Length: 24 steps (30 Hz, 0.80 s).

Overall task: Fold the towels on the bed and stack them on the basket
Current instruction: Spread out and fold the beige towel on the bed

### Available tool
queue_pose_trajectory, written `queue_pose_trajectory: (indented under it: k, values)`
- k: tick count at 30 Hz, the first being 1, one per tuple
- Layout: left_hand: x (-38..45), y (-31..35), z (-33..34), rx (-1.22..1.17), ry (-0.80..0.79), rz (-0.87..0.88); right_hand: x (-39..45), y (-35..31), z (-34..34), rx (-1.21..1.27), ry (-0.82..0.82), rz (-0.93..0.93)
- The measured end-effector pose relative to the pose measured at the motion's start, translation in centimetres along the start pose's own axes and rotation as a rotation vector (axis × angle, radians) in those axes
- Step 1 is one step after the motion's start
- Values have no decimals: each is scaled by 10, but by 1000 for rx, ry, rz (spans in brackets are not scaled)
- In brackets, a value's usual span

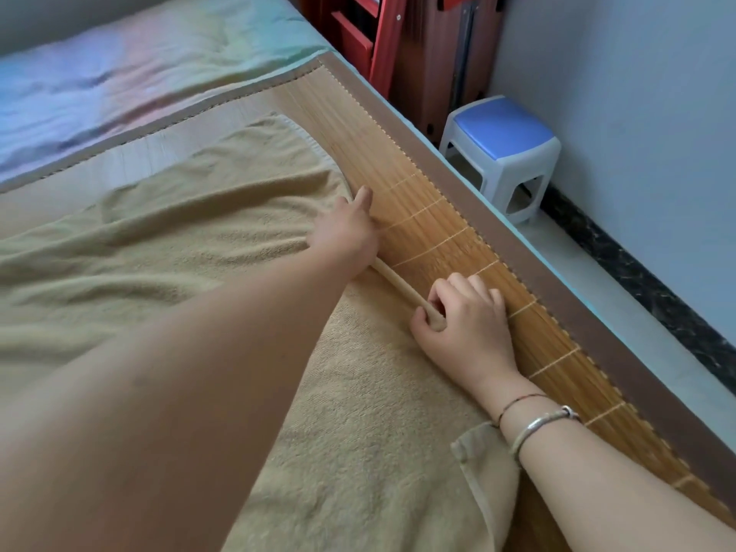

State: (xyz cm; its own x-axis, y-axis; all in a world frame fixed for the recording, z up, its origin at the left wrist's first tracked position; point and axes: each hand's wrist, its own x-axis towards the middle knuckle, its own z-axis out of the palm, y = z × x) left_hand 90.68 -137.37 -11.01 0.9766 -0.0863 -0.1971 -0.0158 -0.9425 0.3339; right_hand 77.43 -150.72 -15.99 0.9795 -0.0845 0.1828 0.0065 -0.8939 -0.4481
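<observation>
A large beige towel (191, 233) lies spread and rumpled across the bamboo mat (438, 241) on the bed. My right hand (466, 316) pinches the towel's right hem, which is pulled taut into a thin ridge. My left hand (346, 229) reaches further along the same hem; its fingers lie on the towel's edge and how they hold it is hidden. A towel corner (474, 448) is folded over near my right wrist. No basket is in view.
A pale bedsheet (119, 73) covers the far part of the bed. The bed's brown border (517, 249) runs diagonally at the right. Beyond it stand a blue-and-white plastic stool (506, 149) on the floor and red-brown wooden furniture (398, 41) by the wall.
</observation>
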Motion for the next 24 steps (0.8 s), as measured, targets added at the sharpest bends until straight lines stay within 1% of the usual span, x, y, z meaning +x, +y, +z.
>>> queue_pose_trajectory:
  k: [2, 3, 7, 9, 12, 14, 16, 18, 21, 22, 24]
  values:
    - [-15, -6, -9, -148, 50, -17, -3, -3, -11, 78, -53, -40]
    - [-23, -12, -15, -224, 71, -39, -5, -7, -17, 129, -97, -23]
    - [-55, -47, -52, -586, 176, -122, -16, -45, -45, 422, -368, 188]
    - [-75, -66, -77, -711, 208, -162, -23, -82, -58, 503, -471, 209]
    - [-124, -103, -125, -754, 211, -198, -40, -157, -77, 654, -555, 187]
    - [-154, -134, -154, -737, 199, -232, -55, -208, -87, 725, -621, 191]
    - [-194, -187, -198, -764, 193, -242, -73, -278, -96, 800, -667, 222]
    - [-231, -231, -237, -855, 184, -227, -89, -338, -101, 871, -669, 222]
    - [-291, -297, -293, -1050, 141, -206, -121, -432, -99, 957, -614, 231]
    - [-312, -323, -312, -1085, 124, -199, -134, -468, -93, 985, -608, 251]
    - [-336, -351, -329, -1108, 105, -200, -152, -510, -85, 1040, -619, 296]
